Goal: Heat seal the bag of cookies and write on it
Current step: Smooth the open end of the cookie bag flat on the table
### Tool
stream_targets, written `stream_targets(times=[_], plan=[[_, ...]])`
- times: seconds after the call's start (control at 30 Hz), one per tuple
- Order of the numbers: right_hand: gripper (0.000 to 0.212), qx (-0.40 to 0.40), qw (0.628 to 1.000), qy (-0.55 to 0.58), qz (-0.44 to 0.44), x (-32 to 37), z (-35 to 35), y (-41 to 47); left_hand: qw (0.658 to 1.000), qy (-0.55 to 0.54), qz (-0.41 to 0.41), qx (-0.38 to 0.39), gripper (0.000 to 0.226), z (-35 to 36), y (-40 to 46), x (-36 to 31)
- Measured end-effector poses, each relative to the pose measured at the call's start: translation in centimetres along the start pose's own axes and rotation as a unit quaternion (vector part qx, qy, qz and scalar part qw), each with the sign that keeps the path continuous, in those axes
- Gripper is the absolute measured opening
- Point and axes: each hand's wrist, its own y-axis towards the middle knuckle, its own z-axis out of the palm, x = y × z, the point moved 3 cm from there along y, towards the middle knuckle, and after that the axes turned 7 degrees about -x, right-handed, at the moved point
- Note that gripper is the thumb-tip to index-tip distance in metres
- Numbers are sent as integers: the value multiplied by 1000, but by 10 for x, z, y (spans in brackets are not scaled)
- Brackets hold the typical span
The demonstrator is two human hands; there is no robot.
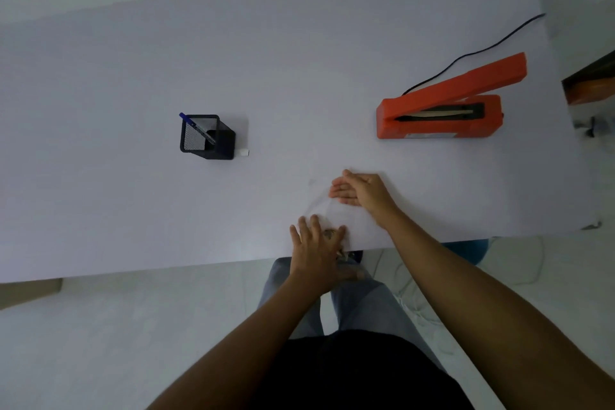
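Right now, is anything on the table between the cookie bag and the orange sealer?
Nothing visible. The bag lies under both hands near the table's front edge; the tabletop toward the open sealer is bare. The pen holder stands off to the left.

The bag (pixel 324 210) lies flat at the near edge of the worktop (pixel 100 76), under both hands. The heat sealer (pixel 439 116) stands behind it to the right. The pen holder (pixel 206 138) stands behind-left, with a pen (pixel 196 126) inside.
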Motion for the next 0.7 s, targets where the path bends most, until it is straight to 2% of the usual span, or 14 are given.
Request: stream_targets(times=[0.13, 0.3, 0.4, 0.57, 0.7], plan=[[45, -35, 999, 30, -19, 24, -9, 24, 1000, 4, 5, -8, 110, -1, 2, 2], [40, -78, 992, 44, -85, 44, -15, 35, 1000, 4, 10, -4, 111, -5, -2, 3], [40, -36, 995, 60, -76, 42, -11, 19, 1000, 2, 10, 2, 111, -5, -3, 3], [42, 93, 995, -30, -34, -6, 21, -24, 1000, 3, 13, 17, 113, -3, 0, 3], [44, 109, 994, -26, 18, -27, 36, -24, 999, 4, 6, 42, 116, -4, 1, 3]])
